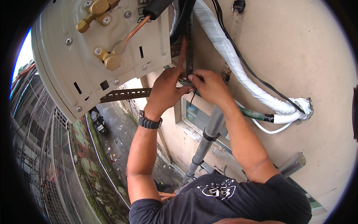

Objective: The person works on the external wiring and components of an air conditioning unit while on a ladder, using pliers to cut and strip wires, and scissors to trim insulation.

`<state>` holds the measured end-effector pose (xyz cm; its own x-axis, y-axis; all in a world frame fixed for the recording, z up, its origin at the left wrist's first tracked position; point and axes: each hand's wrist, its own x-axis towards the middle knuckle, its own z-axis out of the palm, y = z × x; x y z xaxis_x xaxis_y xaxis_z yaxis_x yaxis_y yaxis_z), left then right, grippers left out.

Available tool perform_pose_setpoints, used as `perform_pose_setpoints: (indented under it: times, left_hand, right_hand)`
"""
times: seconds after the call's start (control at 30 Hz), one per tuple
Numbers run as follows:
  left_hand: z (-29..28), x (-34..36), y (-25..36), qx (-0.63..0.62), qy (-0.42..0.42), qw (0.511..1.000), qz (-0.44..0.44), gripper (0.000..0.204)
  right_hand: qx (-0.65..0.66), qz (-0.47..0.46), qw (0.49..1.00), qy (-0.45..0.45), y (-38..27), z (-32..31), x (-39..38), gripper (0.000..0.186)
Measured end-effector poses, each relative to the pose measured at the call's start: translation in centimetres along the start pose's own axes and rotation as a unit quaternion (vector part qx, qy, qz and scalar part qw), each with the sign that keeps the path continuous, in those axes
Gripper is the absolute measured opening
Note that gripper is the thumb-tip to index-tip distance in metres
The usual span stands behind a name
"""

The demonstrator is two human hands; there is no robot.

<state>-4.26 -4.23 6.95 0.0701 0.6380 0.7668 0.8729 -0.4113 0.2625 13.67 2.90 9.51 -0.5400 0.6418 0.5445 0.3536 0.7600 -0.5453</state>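
So, work spot's outdoors, up against a beige wall (324,56), with a grey alley (119,130) way down below. Cream metal unit (85,56) with brass valves is at upper left, and white-wrapped piping (238,67) runs to a hole in the wall. Left hand (166,89) has its fingers curled and thumb pointing at the right hand (210,86), whose thumb and fingertips are drawn close together. Orange corrugated conduit (182,52) comes down right by the left fingers, and a thin dark strand (192,98) dangles between both hands. Can't tell what exactly they're pinching.
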Motion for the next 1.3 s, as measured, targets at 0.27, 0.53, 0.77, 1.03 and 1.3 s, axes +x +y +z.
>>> perform_pose_setpoints:
  times: [0.27, 0.53, 0.77, 1.03, 1.3]
  left_hand:
    - [-0.9, 2.6, 1.1, -0.155, -0.072, 0.971, -0.169, 0.056]
    - [-0.4, 2.5, 1.1, -0.292, 0.029, 0.941, -0.171, 0.044]
    - [0.7, -3.6, 1.7, -0.416, 0.108, 0.888, -0.161, 0.037]
    - [4.3, -5.5, 2.0, -0.132, 0.122, 0.980, -0.081, 0.020]
    - [3.4, -3.3, 3.0, -0.109, 0.092, 0.985, -0.100, 0.015]
  right_hand:
    - [-0.026, -0.065, 0.994, 0.079, 0.2, 2.4, -2.7, 0.018]
    - [0.016, -0.100, 0.988, 0.115, 0.5, 2.5, -3.3, 0.014]
    - [0.074, -0.062, 0.991, 0.096, 0.3, 1.5, -4.1, 0.010]
    - [0.065, -0.018, 0.997, 0.036, 0.5, 1.1, -4.4, 0.016]
    - [0.079, 0.020, 0.995, 0.065, 1.9, 1.8, -4.4, 0.024]
